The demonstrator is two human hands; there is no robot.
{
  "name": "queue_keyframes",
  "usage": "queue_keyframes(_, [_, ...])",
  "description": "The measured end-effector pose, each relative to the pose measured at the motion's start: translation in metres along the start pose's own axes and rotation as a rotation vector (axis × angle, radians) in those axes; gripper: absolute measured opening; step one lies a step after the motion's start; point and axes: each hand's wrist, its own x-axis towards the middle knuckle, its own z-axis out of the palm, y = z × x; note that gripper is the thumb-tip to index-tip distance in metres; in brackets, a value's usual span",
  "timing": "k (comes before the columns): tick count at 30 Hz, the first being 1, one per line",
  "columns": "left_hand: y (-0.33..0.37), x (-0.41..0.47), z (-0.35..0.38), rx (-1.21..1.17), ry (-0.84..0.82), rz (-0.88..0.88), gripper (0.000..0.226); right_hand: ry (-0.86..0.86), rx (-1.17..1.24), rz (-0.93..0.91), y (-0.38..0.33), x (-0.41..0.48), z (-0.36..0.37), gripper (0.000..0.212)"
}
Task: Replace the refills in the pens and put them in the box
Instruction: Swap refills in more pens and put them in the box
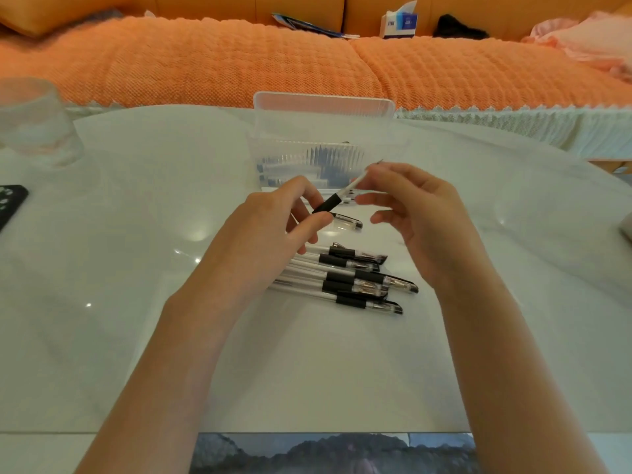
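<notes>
far left of the frame, a glass (34, 121) and a dark phone (10, 203) sit out of play on the worktop (136, 268). moving in, the left hand (273, 227) is raised mid-frame, thumb and fingertips pinching the pen (337, 199) at its black grip end. good spot, i'd say: that rubbery sleeve should give purchase where the clear barrel would likely be slick.

behind it, top centre, the box (266, 148) stands open, see-through, with dark shapes inside too blurred to name. just under the held pen a loose cap (347, 222) lies on the worktop. below that, centre frame, a pile of pens (349, 278) lies side by side, caps pointing right.

the pen slants up to the right, fine point clear of the fingers. these look feather-light, stiff but thin. the refill should bend if forced, so hold near the joint and pull straight along the barrel.

now the right hand (420, 213): index and thumb look closed on the pale upper stretch of the pen, other fingers loosely curled beneath. whether it grips barrel or refill, i can't tell.
</notes>
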Motion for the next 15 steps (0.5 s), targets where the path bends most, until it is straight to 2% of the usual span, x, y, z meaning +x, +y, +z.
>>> queue_keyframes(3, [-0.003, -0.002, -0.002, 0.039, -0.019, -0.006, 0.008, 0.162, 0.098, -0.064, -0.008, 0.003, -0.012, 0.01])
queue_keyframes(7, [-0.006, -0.003, -0.003, 0.101, -0.038, -0.014, 0.007, 0.407, 0.065, -0.155, -0.018, 0.007, -0.042, 0.01])
queue_keyframes(10, [-0.007, -0.002, -0.004, 0.1, -0.037, -0.018, 0.007, 0.486, -0.204, -0.138, -0.017, 0.01, -0.06, 0.009])
queue_keyframes(15, [-0.006, -0.002, -0.004, 0.08, -0.035, -0.024, 0.006, 0.397, -0.753, -0.039, 0.004, 0.014, -0.061, 0.013])
